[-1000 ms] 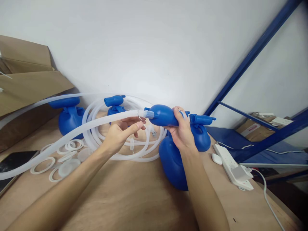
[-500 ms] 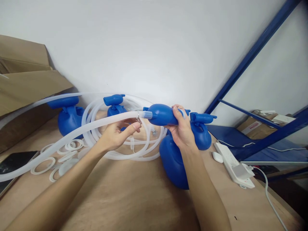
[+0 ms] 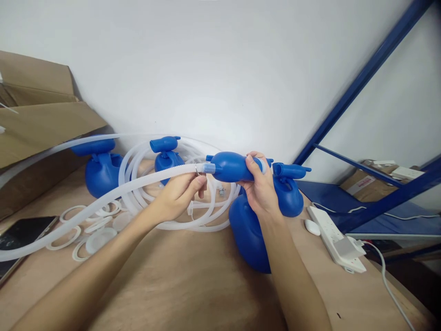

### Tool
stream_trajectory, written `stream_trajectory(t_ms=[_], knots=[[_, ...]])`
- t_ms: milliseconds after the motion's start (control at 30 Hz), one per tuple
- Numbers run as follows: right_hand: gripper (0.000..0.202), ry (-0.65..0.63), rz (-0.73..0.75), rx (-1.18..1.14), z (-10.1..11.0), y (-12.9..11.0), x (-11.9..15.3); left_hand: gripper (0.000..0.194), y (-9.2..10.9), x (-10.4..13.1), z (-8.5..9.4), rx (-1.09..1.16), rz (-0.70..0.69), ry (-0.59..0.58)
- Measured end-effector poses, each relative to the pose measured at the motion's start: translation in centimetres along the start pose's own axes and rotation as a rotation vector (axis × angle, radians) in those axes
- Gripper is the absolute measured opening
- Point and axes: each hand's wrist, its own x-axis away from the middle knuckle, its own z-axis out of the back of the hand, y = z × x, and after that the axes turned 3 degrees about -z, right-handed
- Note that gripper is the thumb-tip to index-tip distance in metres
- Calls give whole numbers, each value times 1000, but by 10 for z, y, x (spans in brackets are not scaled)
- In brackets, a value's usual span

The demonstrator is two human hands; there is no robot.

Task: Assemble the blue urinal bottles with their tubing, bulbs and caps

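Workshop, seemingly: plywood-like bench (image 3: 172,276), tubing (image 3: 141,182), loose discs (image 3: 101,240), cardboard box (image 3: 44,131), blue shelving rack (image 3: 361,79).

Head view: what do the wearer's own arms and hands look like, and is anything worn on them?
The left hand and right hand are bare, without gloves. The left forearm and right forearm are slim, with no sleeve, watch or bracelet in view. No rings show, though some fingers are partly hidden.

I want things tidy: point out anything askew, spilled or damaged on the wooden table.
No spill or damage shows. Only the translucent white plastic rings and discs beside the flat black rectangular device look untidy: scattered loosely, some overlapping.
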Motion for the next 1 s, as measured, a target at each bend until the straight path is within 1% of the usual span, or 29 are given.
stream_trajectory(t_ms=[100, 200, 333, 467, 600, 667, 800, 933, 1000], knots=[[49, 15, 11, 26, -1, 0, 0, 43, 1, 0, -2, -63, 27, -10], [48, 9, 29, 33, -2, 0, 1, 43, 5, 0, -4, -110, 79, 25], [46, 13, 59, 18, -3, 1, 3, 48, 10, -1, -6, -131, 77, 66], [44, 17, 71, 9, -5, 4, 4, 55, 17, 0, -10, -149, 99, 142], [47, 62, 111, 56, -10, 6, 7, 52, 23, 4, -15, -118, 153, 227], [48, 92, 150, 93, -12, 7, 8, 51, 24, 6, -16, -74, 190, 241], [45, 123, 277, 196, -9, 9, 9, 47, 23, 4, -17, 123, 252, 194], [41, 112, 358, 249, -2, 11, 5, 45, 28, -1, -12, 371, 351, 66], [40, 92, 431, 267, 1, 11, 3, 45, 31, -2, -10, 505, 392, -7]])
